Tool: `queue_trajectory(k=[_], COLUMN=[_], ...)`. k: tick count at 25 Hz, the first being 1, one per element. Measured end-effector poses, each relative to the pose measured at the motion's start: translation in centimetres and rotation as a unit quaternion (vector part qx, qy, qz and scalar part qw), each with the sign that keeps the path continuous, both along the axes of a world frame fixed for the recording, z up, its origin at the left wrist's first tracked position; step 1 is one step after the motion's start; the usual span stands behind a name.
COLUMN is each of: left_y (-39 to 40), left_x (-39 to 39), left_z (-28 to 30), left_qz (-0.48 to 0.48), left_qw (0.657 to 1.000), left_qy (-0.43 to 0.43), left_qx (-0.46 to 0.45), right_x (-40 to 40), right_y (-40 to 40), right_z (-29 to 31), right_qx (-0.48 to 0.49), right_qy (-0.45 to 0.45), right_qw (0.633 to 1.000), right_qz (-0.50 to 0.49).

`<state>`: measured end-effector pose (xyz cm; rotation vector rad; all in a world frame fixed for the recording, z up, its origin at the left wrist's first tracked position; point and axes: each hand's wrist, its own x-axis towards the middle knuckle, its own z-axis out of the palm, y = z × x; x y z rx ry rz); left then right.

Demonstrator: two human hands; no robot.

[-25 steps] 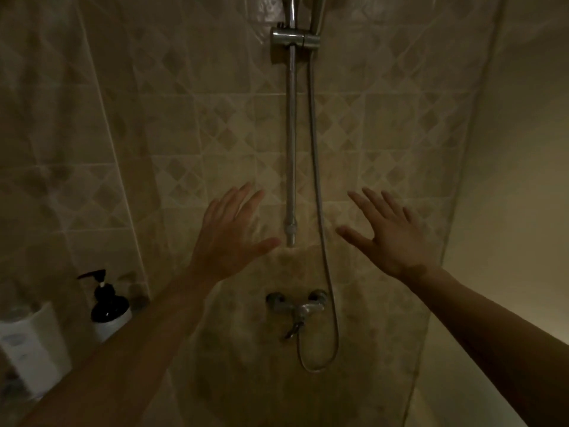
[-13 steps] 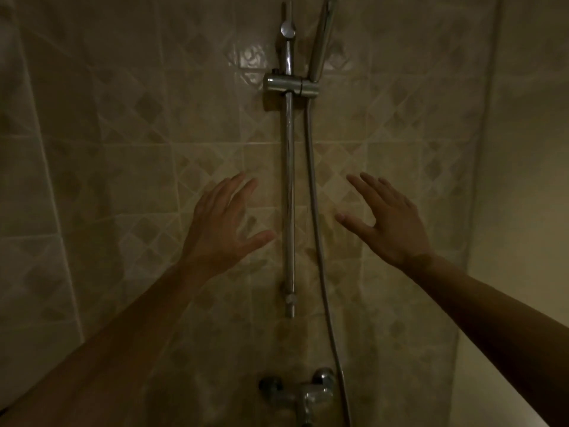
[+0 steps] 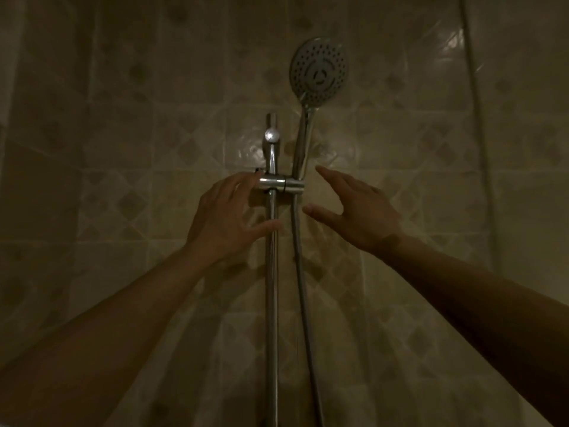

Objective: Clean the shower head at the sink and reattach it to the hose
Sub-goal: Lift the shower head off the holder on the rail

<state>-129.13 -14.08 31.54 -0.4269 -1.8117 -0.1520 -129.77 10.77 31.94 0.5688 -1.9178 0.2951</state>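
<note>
Glossy beige wall tiles (image 3: 123,195) fill the background, some plain, some printed with a diamond pattern; dim light, a few bright reflections near the top of the rail. Chrome slide rail (image 3: 272,303) runs vertically down the centre, a smooth round tube with a domed cap catching a highlight near its upper end. Chrome bracket (image 3: 281,184) clamps across the rail, a short horizontal cylinder extending to the right.

Shower head (image 3: 319,68) is seated in the right end of the bracket — round, flat face, dotted with nozzle holes around a central ring, tapering into a slim polished handle that slopes down to the bracket. Hose (image 3: 303,288) hangs from beneath the bracket, a thin ribbed metal line just right of the rail and roughly parallel to it.

Left hand (image 3: 223,220): spread, fingers loosely apart, fingertips at the left end of the bracket, thumb lying across the front of the rail below it; true contact cannot be confirmed. Nothing gripped.

Right hand (image 3: 354,211): spread, empty — index finger extended toward the handle just above the bracket, thumb pointing at the hose, both a short way apart from the metal.
</note>
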Motion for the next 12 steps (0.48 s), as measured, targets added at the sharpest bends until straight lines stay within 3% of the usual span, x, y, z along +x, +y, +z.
queue_trajectory(k=[5,12], left_y=[2.3,5.5], left_x=[-2.6,-4.6], left_z=[5.9,10.5], left_qz=[0.003,0.028], left_qw=[0.999,0.999], left_qy=[0.049,0.015], left_qx=[0.013,-0.008], right_x=[-3.7,-5.8], right_y=[-0.2,-2.4], right_z=[4.4,8.7], right_qx=[-0.039,-0.128], right_qy=[-0.011,-0.086], right_qw=[0.999,0.967], right_qz=[0.010,0.205])
